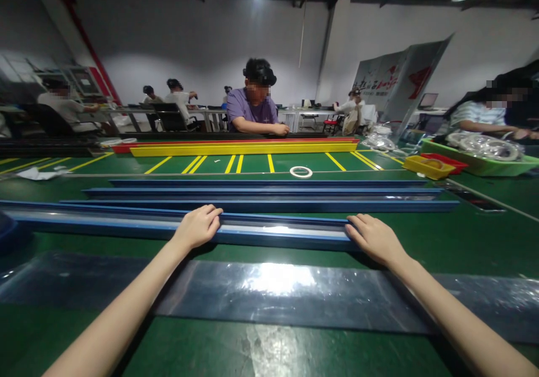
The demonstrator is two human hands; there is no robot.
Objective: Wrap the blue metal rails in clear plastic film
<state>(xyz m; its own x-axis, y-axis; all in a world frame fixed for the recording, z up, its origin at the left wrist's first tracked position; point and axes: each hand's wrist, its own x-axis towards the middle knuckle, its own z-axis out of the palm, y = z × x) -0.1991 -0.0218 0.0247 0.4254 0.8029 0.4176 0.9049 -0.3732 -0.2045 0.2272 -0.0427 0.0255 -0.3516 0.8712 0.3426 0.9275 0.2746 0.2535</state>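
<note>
A long blue channel strip (269, 236) with a shiny clear lining lies across the green table in front of me. My left hand (199, 225) is wrapped over it near its middle, fingers on the far edge. At its right end my right hand (374, 235) grips it, thumb on the near side and fingers curled over the rim. Closer to me a wide sheet of clear plastic film (278, 295) lies flat under my forearms. Just beyond the held strip, several similar blue strips (261, 205) rest parallel to it.
Yellow and red strips (244, 149) lie farther back near a white tape ring (301, 172). At right are a yellow tray (427, 167), a green basin (501, 164) of rings and a dark phone-like slab (475, 198). A person (255, 104) faces me across the table; others work around.
</note>
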